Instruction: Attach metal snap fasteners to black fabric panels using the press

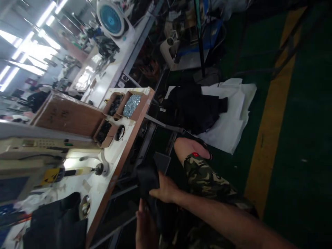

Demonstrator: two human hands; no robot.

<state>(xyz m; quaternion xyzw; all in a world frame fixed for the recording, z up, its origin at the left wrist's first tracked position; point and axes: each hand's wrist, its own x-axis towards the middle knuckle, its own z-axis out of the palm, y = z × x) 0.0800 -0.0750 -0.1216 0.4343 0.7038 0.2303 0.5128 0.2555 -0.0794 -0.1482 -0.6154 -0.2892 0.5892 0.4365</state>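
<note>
A piece of black fabric hangs between my two hands, just off the table's front edge and over my lap. My right hand grips its upper part, with the thumb lying across the near side. Lower down, my left hand holds the same cloth against its edge, its fingers partly hidden and dim. Where the fabric's lower end goes is lost in shadow by the camouflage shorts.
The tilted view shows a sewing machine on a white table. Cardboard boxes hold silvery small parts and dark parts. More black fabric lies on the table. Dark garments rest on a white sheet on the floor.
</note>
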